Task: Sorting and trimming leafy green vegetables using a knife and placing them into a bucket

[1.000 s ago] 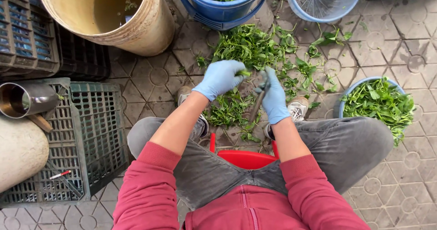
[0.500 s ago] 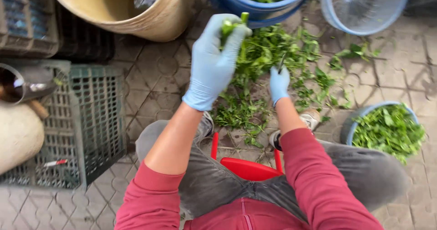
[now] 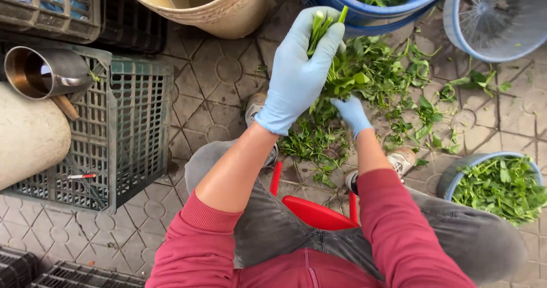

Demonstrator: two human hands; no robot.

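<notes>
The bunch of green stems (image 3: 326, 31) now stands high in front of the person, lifted clear of the loose heap of greens (image 3: 376, 88) spread on the paving, where a second ago both gloved hands were still down among the leaves. Half a second ago the bunch was already rising; it has since come closer to the camera and sits just below the blue tub (image 3: 364, 3) of greens. Judging by that, a handful has been gathered and picked out of the heap — the sorting looks to be mid-cycle, with the heap still well stocked.

The left hand (image 3: 296, 77) has its fingers (image 3: 333, 37) curled tight around the stems, the cut ends poking out above the glove. The right hand (image 3: 352, 114) is lower, its fingers together and reaching up into the leafy end of the same bunch (whether it pinches a leaf or merely steadies it, I cannot tell — the leaves hide the fingertips).

Further out: a small blue bowl (image 3: 456, 177) holding picked leaves to the right, a tan bucket (image 3: 228, 14) at the top, a grey crate (image 3: 131, 128) and a metal scoop (image 3: 43, 71) to the left, and a red stool (image 3: 313, 211) under the person.
</notes>
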